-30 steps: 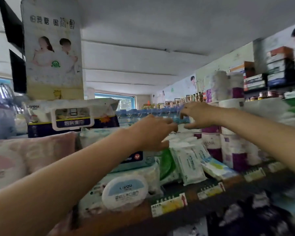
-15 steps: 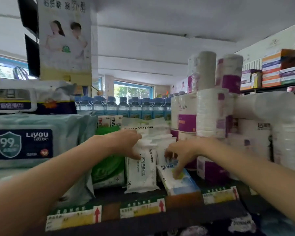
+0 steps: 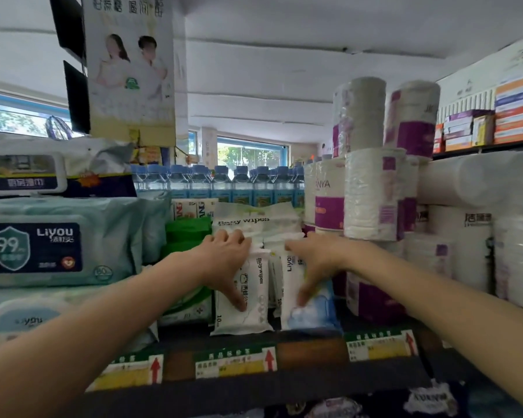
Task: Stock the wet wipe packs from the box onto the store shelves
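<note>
Small white baby wipes packs point(image 3: 254, 300) stand upright in a row on the store shelf point(image 3: 311, 346). My left hand point(image 3: 228, 257) lies over the top of the front left pack, thumb pressed down its face. My right hand point(image 3: 313, 262) rests on the neighbouring white pack point(image 3: 292, 276), fingers spread, fingertips reaching down to a blue and white pack point(image 3: 317, 312) in front. More baby wipes packs point(image 3: 254, 220) are stacked behind. The box is out of sight.
Large Liyou wipe packs point(image 3: 58, 239) are piled at the left, green packs point(image 3: 189, 233) beside them. Toilet paper rolls point(image 3: 372, 191) tower at the right. Water bottles point(image 3: 218, 185) line the back. Price tags point(image 3: 234, 362) run along the shelf edge.
The view has come closer to the shelf. Both hands came down from above the packs onto them; the left thumb now presses the front pack's face and the right fingers reach lower.
</note>
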`<state>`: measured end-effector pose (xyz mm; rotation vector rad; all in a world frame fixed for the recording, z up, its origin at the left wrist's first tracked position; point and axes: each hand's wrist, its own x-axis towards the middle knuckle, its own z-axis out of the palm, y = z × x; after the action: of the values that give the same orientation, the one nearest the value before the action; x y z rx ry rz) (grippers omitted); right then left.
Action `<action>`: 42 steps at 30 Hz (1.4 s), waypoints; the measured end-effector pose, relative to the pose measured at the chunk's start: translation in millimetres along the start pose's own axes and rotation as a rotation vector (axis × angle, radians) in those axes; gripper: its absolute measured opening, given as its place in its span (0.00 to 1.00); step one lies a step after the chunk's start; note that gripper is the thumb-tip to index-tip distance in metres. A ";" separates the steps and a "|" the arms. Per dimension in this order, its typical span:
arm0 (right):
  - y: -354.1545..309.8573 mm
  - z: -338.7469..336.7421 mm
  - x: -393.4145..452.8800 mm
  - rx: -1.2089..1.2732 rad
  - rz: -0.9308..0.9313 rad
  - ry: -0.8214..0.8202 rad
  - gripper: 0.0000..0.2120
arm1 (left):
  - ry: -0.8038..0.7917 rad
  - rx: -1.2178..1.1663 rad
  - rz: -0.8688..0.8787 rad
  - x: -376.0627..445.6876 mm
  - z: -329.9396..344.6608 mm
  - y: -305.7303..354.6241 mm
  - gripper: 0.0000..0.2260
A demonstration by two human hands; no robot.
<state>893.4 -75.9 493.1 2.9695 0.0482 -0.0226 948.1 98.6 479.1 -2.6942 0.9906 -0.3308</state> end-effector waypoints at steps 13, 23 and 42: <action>6.4 14.6 37.4 -0.019 -0.002 0.042 0.63 | -0.023 -0.087 -0.022 0.9 6.9 -3.0 0.54; 0.4 34.5 43.7 -0.156 -0.050 0.374 0.60 | 0.298 0.140 0.050 6.6 24.2 -0.7 0.52; -4.9 12.3 24.1 0.025 -0.178 0.340 0.52 | 0.431 -0.146 0.052 0.2 12.1 -26.4 0.26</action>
<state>917.2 -72.4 479.7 2.9474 0.3562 0.4607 967.8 119.8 475.9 -2.7803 1.2369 -0.8881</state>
